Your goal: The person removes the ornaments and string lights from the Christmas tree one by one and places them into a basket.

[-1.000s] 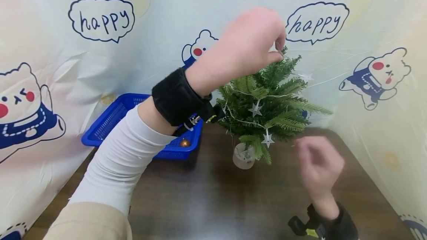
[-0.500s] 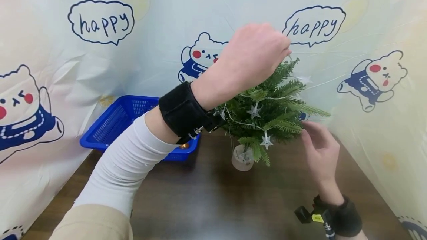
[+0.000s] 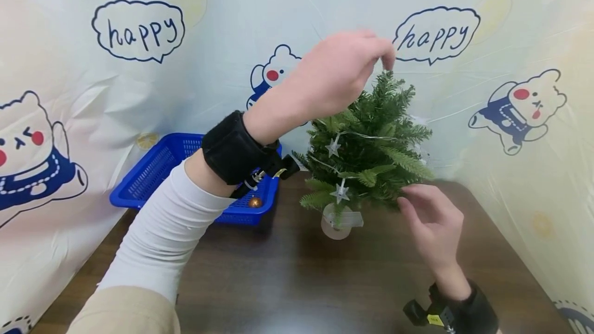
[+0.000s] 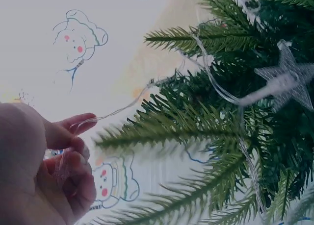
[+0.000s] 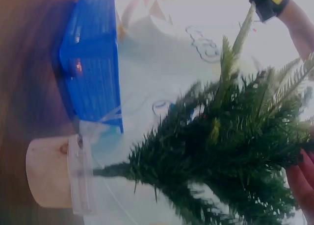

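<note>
A small green Christmas tree (image 3: 366, 143) stands on the table, with star-shaped string lights (image 3: 340, 192) draped over its branches. My left hand (image 3: 345, 68) is by the treetop, fingers bent down; the left wrist view shows this hand (image 4: 64, 161) pinching the clear light wire (image 4: 120, 109), which runs to the branches. At the tree's lower right, my right hand (image 3: 436, 220) pinches a branch tip between thumb and fingers. In the right wrist view only its fingers (image 5: 301, 178) show, among the needles. A clear box (image 3: 351, 219) sits at the tree's round pale base (image 3: 335, 231).
Left of the tree stands a blue plastic basket (image 3: 134, 189), partly hidden behind my left forearm. An orange-gold ball (image 3: 254, 202) lies in it. The brown wooden table (image 3: 278, 282) meets a printed cloth backdrop (image 3: 223, 24) behind and at both sides.
The tree has turned, its front stars shifting left and the clear box coming into sight. My right hand has come to the branches and moved slightly left with them. My left hand's fingers have shifted left.
</note>
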The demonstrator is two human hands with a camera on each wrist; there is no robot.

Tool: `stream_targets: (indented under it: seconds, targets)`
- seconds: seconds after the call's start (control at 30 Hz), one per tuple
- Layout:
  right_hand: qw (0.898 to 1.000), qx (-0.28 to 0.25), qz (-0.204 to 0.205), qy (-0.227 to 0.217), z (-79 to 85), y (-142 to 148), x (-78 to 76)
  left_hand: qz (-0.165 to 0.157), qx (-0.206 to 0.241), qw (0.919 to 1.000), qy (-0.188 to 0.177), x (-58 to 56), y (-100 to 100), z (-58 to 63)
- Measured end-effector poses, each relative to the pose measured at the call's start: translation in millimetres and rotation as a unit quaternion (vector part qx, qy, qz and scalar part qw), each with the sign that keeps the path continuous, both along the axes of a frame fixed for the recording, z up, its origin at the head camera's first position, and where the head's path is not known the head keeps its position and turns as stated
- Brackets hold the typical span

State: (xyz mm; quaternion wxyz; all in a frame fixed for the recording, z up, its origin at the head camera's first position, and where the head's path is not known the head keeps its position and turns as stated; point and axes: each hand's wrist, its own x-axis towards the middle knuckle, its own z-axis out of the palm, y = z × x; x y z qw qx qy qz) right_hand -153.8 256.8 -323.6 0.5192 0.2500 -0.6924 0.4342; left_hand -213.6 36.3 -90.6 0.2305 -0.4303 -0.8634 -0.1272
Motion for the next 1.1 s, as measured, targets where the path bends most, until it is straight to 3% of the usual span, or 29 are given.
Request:
stream_targets:
  seconds: [0.1, 0.23, 0.53, 0.73, 0.87, 1.0, 1.1]
  targets:
    - [1.000, 0.016, 0.011, 0.015, -0.5, -8, 1.1, -0.015, 0.028, 0.9995, 0.002, -2.1, -5, -2.4]
    - [0.999, 0.036, 0.026, 0.026, 0.8, -23, 5.0, -0.013, 0.042, 0.9989, 0.018, -5.4, -9, -5.5]
    - [0.998, 0.050, 0.002, 0.040, 4.6, -48, 12.6, -0.043, 0.033, 0.9982, 0.026, -13.9, -10, -12.0]
    - [0.997, 0.063, 0.013, 0.046, 11.3, -48, 18.9, -0.053, 0.030, 0.9981, 0.013, -12.6, -11, -13.2]
    - [0.994, 0.023, 0.040, 0.099, 21.9, -44, 22.3, -0.027, -0.015, 0.9995, -0.001, -11.5, -9, -11.2]
    - [0.982, -0.063, 0.064, 0.165, 27.2, -32, 19.6, -0.011, -0.052, 0.9985, -0.011, -11.4, -5, -11.5]
    - [0.979, -0.126, 0.047, 0.154, 26.0, -17, 16.2, -0.005, -0.060, 0.9979, -0.024, -10.1, -3, -13.4]
